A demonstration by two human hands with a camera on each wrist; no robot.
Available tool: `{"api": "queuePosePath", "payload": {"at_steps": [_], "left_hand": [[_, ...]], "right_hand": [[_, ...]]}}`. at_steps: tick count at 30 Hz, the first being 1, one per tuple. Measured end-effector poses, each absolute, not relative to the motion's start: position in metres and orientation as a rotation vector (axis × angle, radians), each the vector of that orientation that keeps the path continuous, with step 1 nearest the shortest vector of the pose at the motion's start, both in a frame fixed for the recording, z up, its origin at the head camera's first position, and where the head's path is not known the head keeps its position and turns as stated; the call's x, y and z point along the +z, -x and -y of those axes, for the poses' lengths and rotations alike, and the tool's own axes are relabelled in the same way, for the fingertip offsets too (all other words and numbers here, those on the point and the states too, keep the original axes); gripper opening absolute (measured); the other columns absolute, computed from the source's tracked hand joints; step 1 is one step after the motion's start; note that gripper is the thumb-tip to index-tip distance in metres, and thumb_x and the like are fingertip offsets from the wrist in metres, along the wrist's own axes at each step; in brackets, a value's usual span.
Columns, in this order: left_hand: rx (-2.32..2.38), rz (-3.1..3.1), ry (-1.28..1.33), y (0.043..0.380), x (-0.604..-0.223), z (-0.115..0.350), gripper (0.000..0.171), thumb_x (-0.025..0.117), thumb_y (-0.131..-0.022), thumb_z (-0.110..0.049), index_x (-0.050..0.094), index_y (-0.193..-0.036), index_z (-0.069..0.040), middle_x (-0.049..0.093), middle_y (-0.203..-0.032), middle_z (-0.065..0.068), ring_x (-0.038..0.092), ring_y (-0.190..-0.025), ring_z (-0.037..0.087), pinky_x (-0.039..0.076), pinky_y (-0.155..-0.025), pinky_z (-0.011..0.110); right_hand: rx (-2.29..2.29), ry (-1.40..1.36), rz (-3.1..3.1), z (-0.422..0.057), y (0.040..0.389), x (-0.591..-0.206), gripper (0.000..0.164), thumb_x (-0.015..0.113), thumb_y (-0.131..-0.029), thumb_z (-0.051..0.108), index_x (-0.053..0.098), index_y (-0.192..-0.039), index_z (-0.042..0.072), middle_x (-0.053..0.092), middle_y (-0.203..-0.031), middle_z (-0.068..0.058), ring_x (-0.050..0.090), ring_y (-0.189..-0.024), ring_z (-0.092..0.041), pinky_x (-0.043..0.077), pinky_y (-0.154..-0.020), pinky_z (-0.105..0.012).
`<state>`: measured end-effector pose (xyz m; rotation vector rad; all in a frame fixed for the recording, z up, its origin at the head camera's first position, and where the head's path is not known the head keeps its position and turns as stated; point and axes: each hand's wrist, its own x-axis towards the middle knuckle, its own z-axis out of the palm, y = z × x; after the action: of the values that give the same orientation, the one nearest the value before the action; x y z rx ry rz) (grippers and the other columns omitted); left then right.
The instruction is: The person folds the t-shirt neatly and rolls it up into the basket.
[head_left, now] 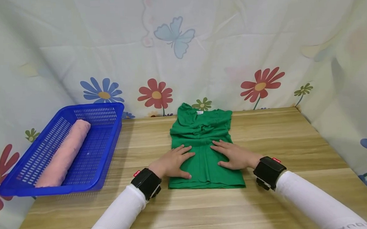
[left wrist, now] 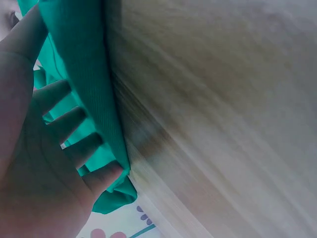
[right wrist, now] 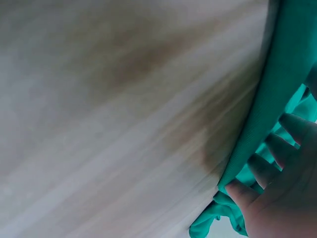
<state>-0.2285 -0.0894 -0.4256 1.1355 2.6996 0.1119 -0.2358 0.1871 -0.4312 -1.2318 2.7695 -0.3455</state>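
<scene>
A green T-shirt (head_left: 204, 161), folded into a narrow upright strip, lies on the wooden table with its collar and white label toward the back wall. Wrinkles bunch across its upper half, while the lower half is fairly flat. My left hand (head_left: 173, 161) rests on the shirt's left side with fingers spread. On the right side my right hand (head_left: 236, 155) lies likewise, its fingers pointing inward. The left wrist view shows the fingertips touching the green cloth (left wrist: 84, 64) near its folded edge. In the right wrist view the fingers also touch the cloth (right wrist: 262, 114).
At the left stands a blue plastic basket (head_left: 112, 145) with a rolled pink cloth (head_left: 65, 152) inside. The wooden table (head_left: 282, 134) meets a flower-printed curtain (head_left: 211, 58) at its back edge, and the curtain also hangs along both sides.
</scene>
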Motion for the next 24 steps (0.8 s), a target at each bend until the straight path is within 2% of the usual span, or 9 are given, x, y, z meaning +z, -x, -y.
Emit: {"api": "queuePosePath", "payload": {"at_steps": [3,5,9,12,15,19,24], "left_hand": [[0.064,-2.745,-1.148,0.223,-0.425,0.089,0.076,0.054,-0.074,-0.058,0.032,-0.135,-0.017,0.025,-0.142,0.007,0.022,-0.129,0.031,0.024,-0.100,0.045],[0.020,-2.804,-1.187,0.215,-0.425,0.089,0.071,0.054,-0.076,-0.056,0.038,-0.132,-0.016,0.033,-0.137,0.009,0.032,-0.124,0.029,0.030,-0.097,0.042],[-0.036,-2.949,-1.320,0.197,-0.425,0.089,0.053,0.058,-0.077,-0.049,0.053,-0.116,-0.013,0.051,-0.114,0.006,0.051,-0.098,0.022,0.044,-0.080,0.035],[-0.028,-3.006,-1.404,0.185,-0.426,0.092,0.040,0.061,-0.077,-0.044,0.058,-0.104,-0.014,0.053,-0.097,0.001,0.052,-0.082,0.016,0.046,-0.068,0.029],[-0.011,-3.006,-1.461,0.175,-0.426,0.098,0.034,0.062,-0.077,-0.042,0.059,-0.098,-0.016,0.053,-0.091,-0.002,0.050,-0.075,0.013,0.045,-0.062,0.027],[0.007,-2.988,-1.503,0.164,-0.428,0.106,0.029,0.065,-0.075,-0.039,0.060,-0.094,-0.017,0.051,-0.086,-0.004,0.048,-0.072,0.012,0.043,-0.060,0.026],[0.019,-2.978,-1.491,0.159,-0.431,0.112,0.028,0.065,-0.075,-0.036,0.060,-0.095,-0.017,0.051,-0.088,-0.003,0.049,-0.075,0.013,0.045,-0.064,0.027]], "right_hand": [[-0.298,1.233,-2.800,-0.187,0.235,-0.432,0.061,0.056,-0.084,0.032,0.033,-0.134,0.005,0.028,-0.139,-0.016,0.027,-0.125,-0.036,0.029,-0.096,-0.048],[-0.252,1.248,-2.839,-0.186,0.232,-0.432,0.060,0.056,-0.083,0.033,0.034,-0.133,0.007,0.031,-0.137,-0.016,0.032,-0.123,-0.034,0.032,-0.095,-0.047],[-0.211,1.321,-2.913,-0.184,0.218,-0.429,0.054,0.060,-0.081,0.032,0.044,-0.127,0.011,0.044,-0.125,-0.009,0.045,-0.109,-0.025,0.041,-0.087,-0.039],[-0.243,1.398,-2.917,-0.185,0.203,-0.424,0.045,0.062,-0.079,0.029,0.050,-0.119,0.014,0.049,-0.110,-0.002,0.048,-0.095,-0.015,0.044,-0.078,-0.031],[-0.292,1.456,-2.897,-0.189,0.186,-0.419,0.035,0.064,-0.078,0.026,0.054,-0.110,0.016,0.048,-0.099,0.003,0.046,-0.085,-0.009,0.044,-0.072,-0.026],[-0.313,1.478,-2.871,-0.198,0.168,-0.419,0.029,0.065,-0.077,0.026,0.055,-0.103,0.018,0.046,-0.093,0.006,0.044,-0.080,-0.005,0.043,-0.068,-0.023],[-0.282,1.485,-2.869,-0.206,0.156,-0.425,0.030,0.067,-0.075,0.026,0.054,-0.101,0.019,0.043,-0.093,0.008,0.041,-0.078,-0.003,0.043,-0.066,-0.021]]}}
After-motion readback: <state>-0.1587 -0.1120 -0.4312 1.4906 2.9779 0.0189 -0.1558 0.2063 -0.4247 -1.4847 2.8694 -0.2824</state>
